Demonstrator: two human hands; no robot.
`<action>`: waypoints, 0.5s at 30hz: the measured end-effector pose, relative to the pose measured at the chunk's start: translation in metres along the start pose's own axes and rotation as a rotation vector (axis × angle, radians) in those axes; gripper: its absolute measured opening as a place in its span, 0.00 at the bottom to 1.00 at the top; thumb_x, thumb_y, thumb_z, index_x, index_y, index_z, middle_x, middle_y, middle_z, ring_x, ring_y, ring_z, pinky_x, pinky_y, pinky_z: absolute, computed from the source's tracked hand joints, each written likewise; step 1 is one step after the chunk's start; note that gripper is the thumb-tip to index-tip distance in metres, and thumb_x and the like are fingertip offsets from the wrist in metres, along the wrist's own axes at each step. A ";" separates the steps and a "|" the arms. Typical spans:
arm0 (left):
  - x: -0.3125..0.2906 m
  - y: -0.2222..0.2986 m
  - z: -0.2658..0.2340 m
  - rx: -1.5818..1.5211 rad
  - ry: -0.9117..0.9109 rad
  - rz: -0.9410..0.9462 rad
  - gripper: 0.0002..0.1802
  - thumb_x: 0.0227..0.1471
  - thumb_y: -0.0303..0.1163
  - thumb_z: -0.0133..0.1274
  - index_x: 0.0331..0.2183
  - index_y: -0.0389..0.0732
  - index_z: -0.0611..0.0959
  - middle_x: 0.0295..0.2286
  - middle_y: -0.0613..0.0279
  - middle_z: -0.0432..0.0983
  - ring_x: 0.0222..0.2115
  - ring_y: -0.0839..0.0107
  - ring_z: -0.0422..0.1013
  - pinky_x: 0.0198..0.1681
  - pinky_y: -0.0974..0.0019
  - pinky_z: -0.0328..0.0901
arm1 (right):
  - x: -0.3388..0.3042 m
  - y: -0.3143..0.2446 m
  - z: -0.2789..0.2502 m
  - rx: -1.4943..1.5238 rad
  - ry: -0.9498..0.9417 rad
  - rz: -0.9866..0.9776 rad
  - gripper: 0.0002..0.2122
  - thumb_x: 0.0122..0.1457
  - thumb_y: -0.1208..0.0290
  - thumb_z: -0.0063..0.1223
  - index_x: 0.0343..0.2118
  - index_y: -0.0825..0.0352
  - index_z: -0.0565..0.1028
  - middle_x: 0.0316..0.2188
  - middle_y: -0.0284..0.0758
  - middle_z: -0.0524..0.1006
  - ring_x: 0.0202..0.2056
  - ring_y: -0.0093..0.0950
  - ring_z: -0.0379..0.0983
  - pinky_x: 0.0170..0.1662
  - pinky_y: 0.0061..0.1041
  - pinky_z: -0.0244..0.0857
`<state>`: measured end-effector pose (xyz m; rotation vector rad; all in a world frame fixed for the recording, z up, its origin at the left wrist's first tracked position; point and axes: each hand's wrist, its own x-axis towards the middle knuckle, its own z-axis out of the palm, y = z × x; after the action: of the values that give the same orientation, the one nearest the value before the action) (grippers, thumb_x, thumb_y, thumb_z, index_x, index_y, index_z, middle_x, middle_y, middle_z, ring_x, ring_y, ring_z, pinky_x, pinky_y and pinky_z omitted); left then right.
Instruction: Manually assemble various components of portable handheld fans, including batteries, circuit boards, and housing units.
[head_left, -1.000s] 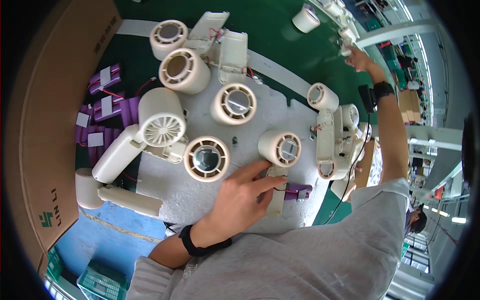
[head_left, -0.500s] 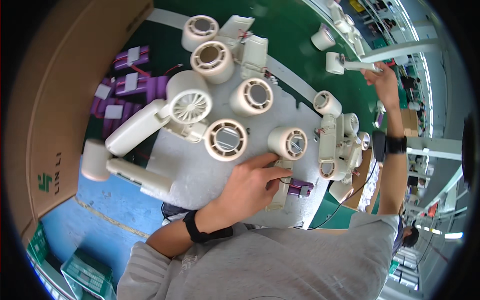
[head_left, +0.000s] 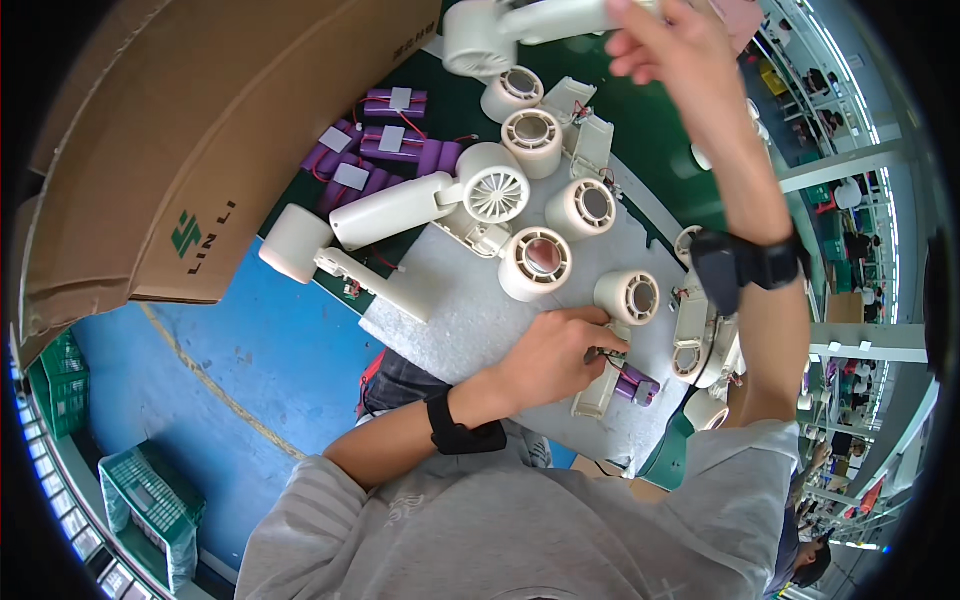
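Right hand point(head_left: 680, 50) now raised, gripping cream fan point(head_left: 520, 25); left hand point(head_left: 560, 355) pinches half-built handle point(head_left: 600, 390) with purple battery point(head_left: 637, 385); several fan heads point(head_left: 535, 262) unassembled

Cream-white round plastic fan heads point(head_left: 538, 262) on a pale grey foam sheet point(head_left: 470, 320); purple cylindrical battery packs point(head_left: 390, 135) with white labels, on a dark green table top point(head_left: 450, 110); plain brown cardboard box point(head_left: 200, 130) with green print; blue floor point(head_left: 270, 350); green slatted plastic crates point(head_left: 155, 500); black wristbands point(head_left: 462, 435).
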<state>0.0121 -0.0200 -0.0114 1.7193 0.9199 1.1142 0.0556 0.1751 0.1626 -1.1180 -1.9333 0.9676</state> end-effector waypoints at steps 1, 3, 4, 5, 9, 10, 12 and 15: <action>-0.001 0.000 -0.001 0.002 -0.004 -0.006 0.17 0.38 0.20 0.59 0.35 0.45 0.87 0.36 0.58 0.78 0.30 0.61 0.76 0.33 0.64 0.71 | 0.009 0.015 0.013 -0.001 -0.025 0.005 0.13 0.60 0.62 0.56 0.36 0.69 0.75 0.23 0.30 0.76 0.24 0.16 0.71 0.26 0.15 0.62; 0.000 0.001 0.001 -0.006 -0.020 -0.008 0.17 0.39 0.20 0.59 0.35 0.45 0.87 0.36 0.58 0.78 0.30 0.61 0.76 0.33 0.63 0.71 | 0.012 0.038 0.032 -0.012 -0.047 0.005 0.16 0.59 0.57 0.57 0.37 0.68 0.76 0.25 0.30 0.77 0.27 0.16 0.73 0.30 0.16 0.64; 0.002 0.001 0.002 -0.006 -0.013 -0.005 0.17 0.39 0.20 0.59 0.35 0.45 0.87 0.36 0.58 0.78 0.30 0.61 0.76 0.33 0.63 0.71 | 0.007 0.042 0.042 -0.063 -0.089 -0.044 0.15 0.58 0.60 0.58 0.38 0.69 0.76 0.25 0.31 0.77 0.28 0.18 0.74 0.32 0.18 0.65; 0.001 0.000 0.003 0.000 -0.007 0.004 0.17 0.38 0.20 0.59 0.35 0.45 0.87 0.35 0.58 0.78 0.30 0.60 0.76 0.33 0.63 0.71 | 0.002 0.042 0.051 -0.109 -0.141 -0.095 0.15 0.58 0.62 0.58 0.39 0.70 0.76 0.25 0.31 0.78 0.29 0.20 0.75 0.33 0.20 0.67; -0.002 -0.001 0.004 0.004 0.005 0.025 0.17 0.38 0.20 0.59 0.35 0.44 0.86 0.34 0.58 0.77 0.29 0.60 0.75 0.32 0.62 0.70 | -0.021 0.036 0.064 -0.400 -0.339 -0.156 0.14 0.56 0.69 0.59 0.43 0.69 0.75 0.30 0.34 0.79 0.32 0.24 0.76 0.36 0.24 0.68; -0.003 -0.001 0.004 0.005 0.013 0.030 0.17 0.37 0.20 0.59 0.35 0.43 0.86 0.33 0.58 0.77 0.29 0.59 0.75 0.32 0.62 0.70 | -0.026 0.036 0.063 -0.400 -0.341 -0.149 0.14 0.56 0.69 0.59 0.43 0.69 0.75 0.30 0.34 0.79 0.32 0.24 0.76 0.36 0.24 0.68; -0.004 0.000 0.006 -0.002 0.009 0.032 0.17 0.37 0.19 0.59 0.35 0.43 0.86 0.32 0.58 0.77 0.29 0.59 0.75 0.32 0.62 0.70 | -0.036 0.032 0.052 -0.475 -0.380 -0.210 0.16 0.54 0.70 0.59 0.45 0.68 0.75 0.34 0.36 0.78 0.35 0.27 0.75 0.39 0.26 0.67; -0.003 -0.004 0.006 -0.020 0.023 0.048 0.18 0.36 0.19 0.58 0.35 0.42 0.86 0.32 0.58 0.77 0.28 0.59 0.75 0.32 0.62 0.70 | -0.058 0.021 0.023 -0.529 -0.391 -0.340 0.17 0.52 0.73 0.58 0.45 0.68 0.75 0.40 0.37 0.76 0.40 0.28 0.73 0.42 0.28 0.66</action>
<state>0.0161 -0.0224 -0.0172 1.7232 0.8826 1.1735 0.0668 0.1243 0.1222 -0.8600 -2.6973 0.5220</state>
